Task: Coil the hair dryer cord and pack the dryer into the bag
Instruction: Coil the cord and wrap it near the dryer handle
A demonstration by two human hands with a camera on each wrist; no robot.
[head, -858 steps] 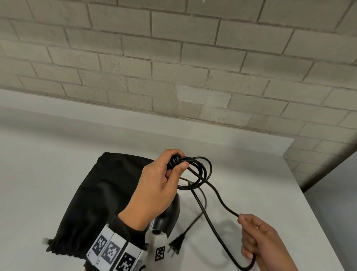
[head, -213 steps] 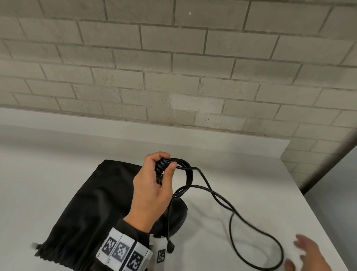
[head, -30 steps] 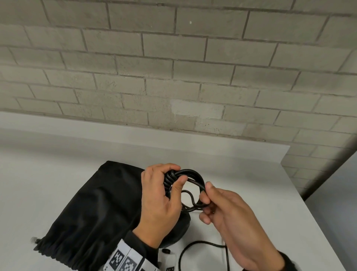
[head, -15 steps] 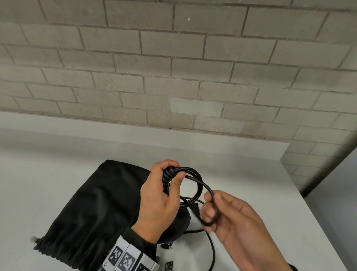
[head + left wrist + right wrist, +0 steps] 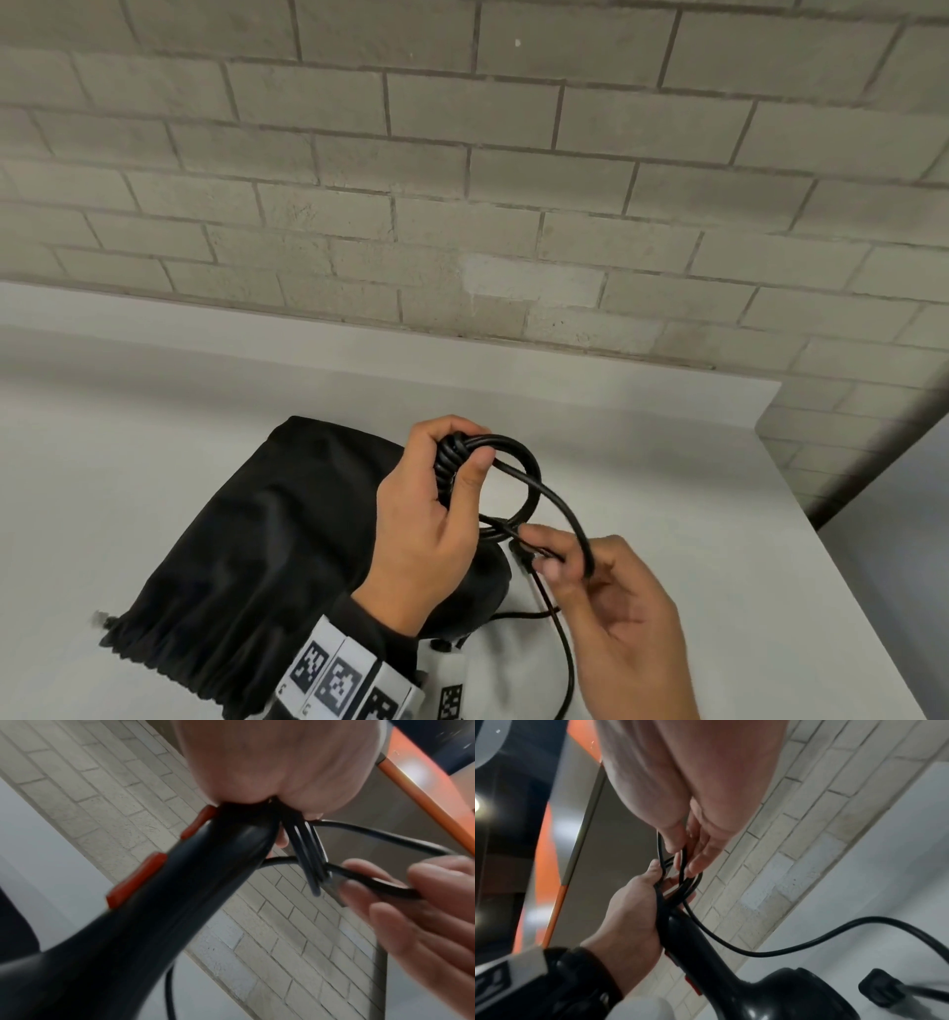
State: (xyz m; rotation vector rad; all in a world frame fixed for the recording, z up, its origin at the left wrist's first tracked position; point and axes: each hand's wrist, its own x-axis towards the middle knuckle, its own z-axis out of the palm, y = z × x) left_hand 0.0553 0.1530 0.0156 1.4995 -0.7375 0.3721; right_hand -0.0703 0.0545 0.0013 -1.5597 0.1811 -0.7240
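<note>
My left hand point(image 5: 436, 509) grips the top of the black hair dryer's handle point(image 5: 180, 882) together with several coiled loops of its black cord point(image 5: 518, 462). The dryer's round head point(image 5: 795, 992) points down at the table, and red switches point(image 5: 136, 880) show on the handle. My right hand point(image 5: 616, 606) pinches a strand of the cord point(image 5: 380, 884) just below the coil. The free end trails down to the plug point(image 5: 883, 990) by the dryer head. The black drawstring bag point(image 5: 246, 555) lies flat on the table behind my left hand.
The white table point(image 5: 154, 421) runs to a brick wall point(image 5: 462, 205) at the back. Its right edge point(image 5: 821, 539) drops off close to my right hand. Tag-marked bands point(image 5: 339, 678) wrap my left wrist.
My right hand has drawn the cord strand down and to the right from the coil, opening a wider loop. The left hand keeps its grip on the handle and coil.
</note>
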